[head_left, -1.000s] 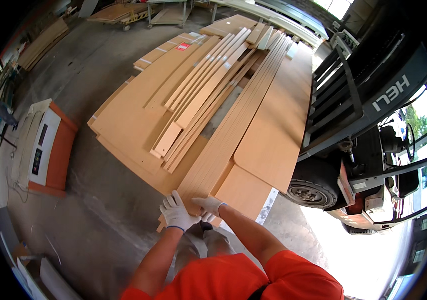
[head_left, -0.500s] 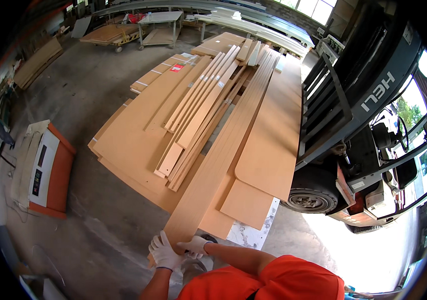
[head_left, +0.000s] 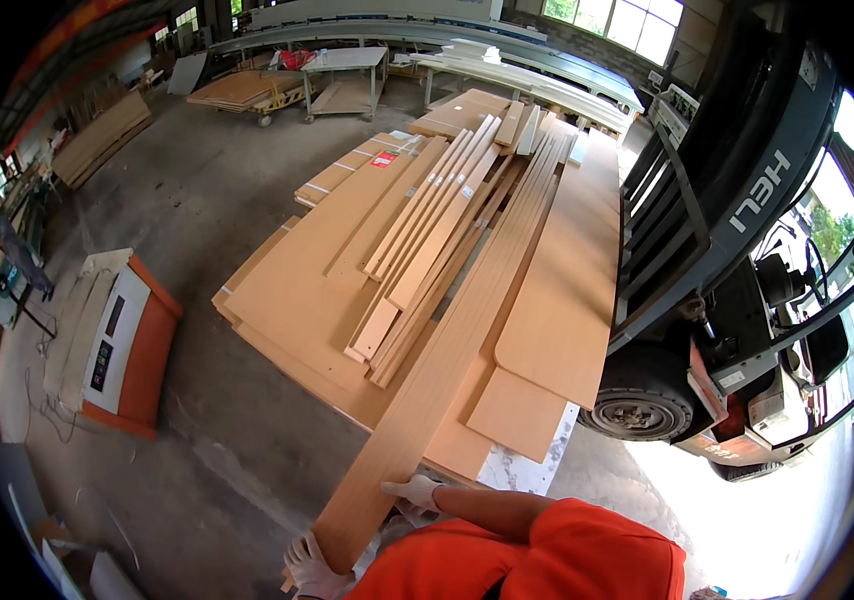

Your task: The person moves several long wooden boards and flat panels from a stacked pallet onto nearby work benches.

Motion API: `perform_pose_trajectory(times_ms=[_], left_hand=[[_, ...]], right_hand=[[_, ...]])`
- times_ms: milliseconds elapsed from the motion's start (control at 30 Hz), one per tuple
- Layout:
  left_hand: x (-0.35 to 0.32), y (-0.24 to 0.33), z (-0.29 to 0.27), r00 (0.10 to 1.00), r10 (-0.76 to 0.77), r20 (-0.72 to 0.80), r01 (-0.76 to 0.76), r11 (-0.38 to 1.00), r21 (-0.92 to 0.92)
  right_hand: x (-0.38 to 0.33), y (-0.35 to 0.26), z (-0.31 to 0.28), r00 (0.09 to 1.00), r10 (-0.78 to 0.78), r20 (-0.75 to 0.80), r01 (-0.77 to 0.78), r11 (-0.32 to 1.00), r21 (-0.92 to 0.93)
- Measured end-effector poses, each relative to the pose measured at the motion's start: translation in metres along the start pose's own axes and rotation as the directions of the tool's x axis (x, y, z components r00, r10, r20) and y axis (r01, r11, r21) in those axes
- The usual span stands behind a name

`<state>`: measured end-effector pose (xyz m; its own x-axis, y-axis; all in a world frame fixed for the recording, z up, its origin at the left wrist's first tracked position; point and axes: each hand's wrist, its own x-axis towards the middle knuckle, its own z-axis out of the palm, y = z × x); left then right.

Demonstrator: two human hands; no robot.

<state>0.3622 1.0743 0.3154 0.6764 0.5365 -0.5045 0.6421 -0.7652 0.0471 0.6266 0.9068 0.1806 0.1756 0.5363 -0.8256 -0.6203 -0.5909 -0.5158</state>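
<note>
A long, light-brown wooden plank point(head_left: 417, 400) runs from the stack of boards down toward my body, its near end sticking out past the stack. My left hand point(head_left: 315, 570), in a white work glove, grips that near end at the left corner. Farther up, my right hand point(head_left: 414, 492), also gloved, holds the plank's right edge with fingers wrapped over it. Parts of both hands are hidden by the plank and my orange sleeve. Beside the plank lie several narrow wooden strips point(head_left: 417, 240), and right of it a wide board with a rounded corner point(head_left: 552, 330).
A forklift point(head_left: 727, 250) stands close along the right of the stack, its wheel point(head_left: 639, 395) near the boards. An orange and white machine cabinet point(head_left: 127, 345) is on the floor at left. Farther back are a wheeled table point(head_left: 347, 62) and a flat cart of panels point(head_left: 242, 90).
My left hand has moved down and nearer with the plank's end. The right hand now sits higher along its right edge, apart from the left. The whole view has shifted slightly.
</note>
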Motion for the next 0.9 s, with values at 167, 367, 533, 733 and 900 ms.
perform_pose_trajectory(times_ms=[167, 367, 533, 733, 900], left_hand=[[0.008, -0.013, 0.056, 0.987, -0.023, -0.159, 0.029, 0.999, 0.037], [0.026, -0.035, 0.128, 0.937, 0.156, -0.312, -0.031, 0.929, 0.37], [0.035, -0.041, 0.145, 0.818, 0.296, -0.493, -0.04, 0.885, 0.464], [0.026, -0.011, 0.142, 0.867, 0.185, -0.462, 0.018, 0.916, 0.402], [0.027, -0.003, 0.142, 0.857, 0.115, -0.502, -0.028, 0.984, 0.178]], right_hand=[[0.009, 0.007, -0.002, 0.989, -0.001, -0.148, 0.0, 1.0, -0.008], [-0.021, -0.008, 0.004, 0.954, -0.096, -0.283, 0.156, 0.967, 0.201], [-0.034, -0.017, -0.022, 0.944, -0.145, -0.298, 0.249, 0.903, 0.35], [-0.015, -0.004, -0.062, 0.928, 0.025, -0.371, 0.12, 0.923, 0.364], [0.019, 0.005, -0.104, 0.835, -0.341, -0.431, 0.049, 0.827, -0.559]])
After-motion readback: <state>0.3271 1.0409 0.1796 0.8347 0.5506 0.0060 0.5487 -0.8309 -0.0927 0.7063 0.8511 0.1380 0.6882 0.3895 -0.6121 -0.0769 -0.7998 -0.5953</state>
